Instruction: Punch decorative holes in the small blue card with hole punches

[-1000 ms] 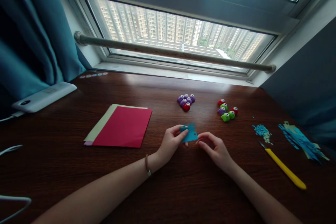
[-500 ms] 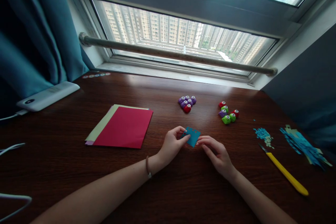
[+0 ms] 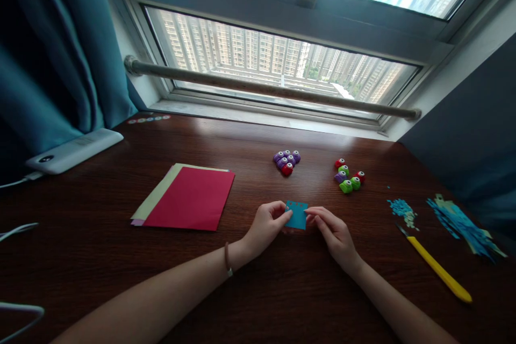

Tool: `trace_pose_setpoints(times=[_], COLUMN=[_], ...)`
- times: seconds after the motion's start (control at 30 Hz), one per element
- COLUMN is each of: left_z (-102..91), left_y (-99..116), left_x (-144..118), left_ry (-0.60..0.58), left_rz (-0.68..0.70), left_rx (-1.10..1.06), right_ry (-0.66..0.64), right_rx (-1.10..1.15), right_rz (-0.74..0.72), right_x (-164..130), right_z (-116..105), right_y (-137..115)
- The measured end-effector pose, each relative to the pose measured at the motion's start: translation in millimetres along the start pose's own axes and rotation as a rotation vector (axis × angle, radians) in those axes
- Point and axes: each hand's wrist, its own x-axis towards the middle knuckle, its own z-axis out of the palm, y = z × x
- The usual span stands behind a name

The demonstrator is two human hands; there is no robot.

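Note:
A small blue square of paper (image 3: 297, 217) with notches punched along its far edge is held up just above the table. My left hand (image 3: 264, 227) pinches its left side, thumb on top. At its right edge, my right hand (image 3: 332, 234) closes thumb and fingertips on the paper. Beyond the hands sits a cluster of purple craft punches (image 3: 284, 161) with a red punch (image 3: 287, 170) at the front. Farther right stands a looser group of red, green and purple punches (image 3: 345, 186).
Stacked paper sheets (image 3: 187, 199), red on top, lie left. On the right are a yellow-handled craft knife (image 3: 439, 269), small blue and pale cut-outs (image 3: 401, 208) and a heap of blue paper strips (image 3: 467, 231). A white device (image 3: 76, 150) with a cable lies by the curtain.
The blue paper has turned from tilted to nearly square-on and come slightly nearer. My right hand's fingers have closed on its right edge, while my left hand keeps its pinch.

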Motion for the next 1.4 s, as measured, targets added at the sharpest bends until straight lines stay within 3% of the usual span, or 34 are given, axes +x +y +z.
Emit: trace_pose_setpoints(times=[0.17,0.3,0.5,0.6,0.7,0.83,1.0,1.4], left_z=[0.6,-0.4,-2.7,-2.2,-1.5,-1.7,-2.0,-2.6], left_y=[0.3,2.0,1.4,1.4,0.9,-1.4,-3.6,-3.5], left_x=[1.3,1.6,4.8,5.9,6.6,7.7,8.2,7.9], left_ry=[0.076,0.101,0.134,0.139,0.137,0.128,0.123,0.132], left_rz=[0.000,-0.009,0.008,-0.011,-0.017,0.001,0.031,0.011], left_rx=[0.024,0.024,-0.054,-0.070,-0.071,-0.064,-0.064,-0.060], right_ry=[0.117,0.201,0.338,0.388,0.351,0.257,0.247,0.198], right_rx=[-0.018,-0.086,-0.287,-0.396,-0.486,-0.581,-0.634,-0.513], right_rz=[0.112,0.141,0.078,0.034,-0.005,-0.064,-0.096,-0.155], right_x=[26.3,64.5,123.4,146.0,159.1,160.3,148.4,128.6], right_z=[-9.3,-1.9,24.2,24.6,18.9,13.5,8.1,-0.3], right_y=[10.9,26.2,53.6,64.3,71.7,77.4,78.1,72.3])
